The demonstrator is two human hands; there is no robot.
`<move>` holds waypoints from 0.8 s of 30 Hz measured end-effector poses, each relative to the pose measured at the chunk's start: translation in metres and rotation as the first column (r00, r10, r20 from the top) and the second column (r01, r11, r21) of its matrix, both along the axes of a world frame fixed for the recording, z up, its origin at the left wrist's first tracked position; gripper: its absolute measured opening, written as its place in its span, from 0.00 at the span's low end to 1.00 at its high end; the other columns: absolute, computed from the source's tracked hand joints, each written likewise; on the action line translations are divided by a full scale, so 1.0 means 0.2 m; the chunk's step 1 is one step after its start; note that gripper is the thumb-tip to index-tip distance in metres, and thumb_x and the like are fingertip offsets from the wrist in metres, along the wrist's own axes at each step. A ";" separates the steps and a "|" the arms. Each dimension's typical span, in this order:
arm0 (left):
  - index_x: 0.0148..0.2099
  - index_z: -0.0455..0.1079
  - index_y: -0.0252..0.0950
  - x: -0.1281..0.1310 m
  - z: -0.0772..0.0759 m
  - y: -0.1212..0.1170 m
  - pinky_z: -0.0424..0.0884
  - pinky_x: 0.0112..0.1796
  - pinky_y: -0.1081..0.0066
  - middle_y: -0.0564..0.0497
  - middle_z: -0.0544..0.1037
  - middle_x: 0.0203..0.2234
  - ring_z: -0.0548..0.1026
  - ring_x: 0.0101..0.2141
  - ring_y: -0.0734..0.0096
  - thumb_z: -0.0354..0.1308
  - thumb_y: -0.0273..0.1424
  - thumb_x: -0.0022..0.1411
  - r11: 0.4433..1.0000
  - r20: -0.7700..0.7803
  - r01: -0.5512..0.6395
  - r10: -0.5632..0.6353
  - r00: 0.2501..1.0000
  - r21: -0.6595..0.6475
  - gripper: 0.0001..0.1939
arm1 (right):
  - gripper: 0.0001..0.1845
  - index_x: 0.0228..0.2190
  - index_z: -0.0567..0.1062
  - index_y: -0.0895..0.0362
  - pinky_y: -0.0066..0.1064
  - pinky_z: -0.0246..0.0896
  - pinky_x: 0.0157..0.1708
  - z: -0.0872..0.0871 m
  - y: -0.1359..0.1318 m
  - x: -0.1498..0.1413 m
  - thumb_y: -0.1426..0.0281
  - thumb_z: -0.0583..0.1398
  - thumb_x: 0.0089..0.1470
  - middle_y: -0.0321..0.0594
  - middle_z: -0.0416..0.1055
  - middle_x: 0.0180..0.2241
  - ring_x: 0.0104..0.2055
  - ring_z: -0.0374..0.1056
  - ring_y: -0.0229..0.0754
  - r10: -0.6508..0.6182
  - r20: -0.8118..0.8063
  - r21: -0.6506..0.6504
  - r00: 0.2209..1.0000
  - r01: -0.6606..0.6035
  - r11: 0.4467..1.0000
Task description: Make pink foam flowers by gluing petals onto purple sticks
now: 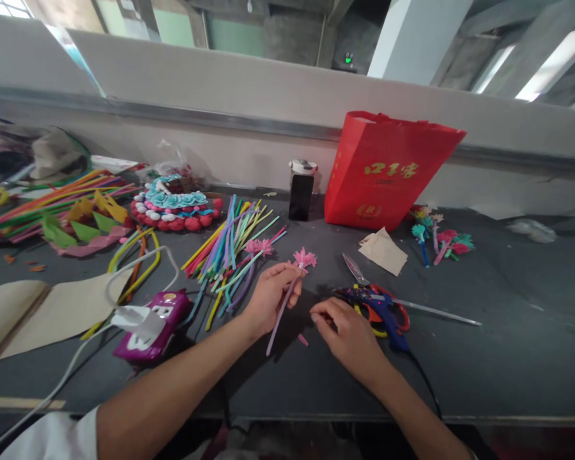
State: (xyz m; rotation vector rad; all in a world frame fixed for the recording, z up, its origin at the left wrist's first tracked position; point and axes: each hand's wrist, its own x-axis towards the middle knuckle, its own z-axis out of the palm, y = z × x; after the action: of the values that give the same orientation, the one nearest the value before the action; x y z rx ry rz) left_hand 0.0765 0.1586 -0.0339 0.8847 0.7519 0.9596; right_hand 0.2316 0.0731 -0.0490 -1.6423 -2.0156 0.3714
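My left hand [268,297] pinches a pink paper flower [305,257] just below its head. The flower's thin lilac stem [276,329] slants down toward me from the fingers. Apart from it, my right hand [345,329] hovers low over the table with thumb and fingertips pressed together; whatever lies between them, if anything, is too small to see. Right beside that hand rests a blue glue gun [390,322], overlapping scissors with red handles [402,314]. A small pink scrap [303,340] lies between my hands.
Coloured sticks [230,236] and two pink flowers [259,246] lie left of centre. A purple power strip [156,326] with a white cable is nearer me. Behind stand a bottle [301,191] and a red bag [388,172]. Finished flowers [443,243] and brown paper [383,251] lie right.
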 end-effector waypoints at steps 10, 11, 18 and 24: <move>0.29 0.69 0.34 0.01 0.02 -0.02 0.55 0.16 0.78 0.57 0.68 0.14 0.61 0.13 0.81 0.62 0.33 0.52 0.999 -0.002 0.022 -0.022 1.000 -0.033 0.07 | 0.05 0.27 0.71 0.56 0.30 0.57 0.33 -0.03 -0.04 -0.10 0.76 0.57 0.52 0.37 0.71 0.28 0.33 0.68 0.41 0.105 0.137 -0.053 0.985 -0.098 0.994; 0.29 0.69 0.34 0.01 0.02 -0.03 0.55 0.16 0.78 0.57 0.68 0.14 0.61 0.13 0.81 0.62 0.33 0.52 0.999 -0.006 0.030 -0.031 1.000 -0.030 0.08 | 0.05 0.27 0.70 0.56 0.30 0.57 0.33 -0.02 -0.03 -0.09 0.76 0.56 0.52 0.37 0.70 0.27 0.31 0.67 0.40 0.078 0.090 -0.041 0.993 -0.075 0.996; 0.30 0.69 0.35 0.02 0.00 -0.03 0.54 0.15 0.78 0.56 0.69 0.15 0.62 0.12 0.80 0.61 0.34 0.53 0.998 -0.061 0.059 -0.060 0.996 -0.019 0.07 | 0.07 0.30 0.72 0.55 0.27 0.62 0.28 0.13 -0.01 0.11 0.66 0.57 0.54 0.35 0.71 0.26 0.27 0.67 0.37 -0.182 -0.381 -0.083 0.906 0.162 0.983; 0.29 0.70 0.35 0.02 0.00 -0.02 0.53 0.15 0.78 0.56 0.69 0.14 0.62 0.12 0.81 0.62 0.33 0.53 0.999 -0.056 0.048 -0.049 0.997 -0.024 0.07 | 0.15 0.40 0.76 0.57 0.25 0.57 0.19 0.16 -0.01 0.23 0.60 0.60 0.54 0.35 0.71 0.25 0.19 0.61 0.32 -0.258 -0.504 -0.212 0.824 0.172 0.962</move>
State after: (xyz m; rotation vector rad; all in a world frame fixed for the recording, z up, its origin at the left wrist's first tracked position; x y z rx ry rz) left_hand 0.0809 0.1538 -0.0336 0.9096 0.7850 0.8845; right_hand 0.2776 0.0714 -0.0164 -1.6134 -1.4010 0.8185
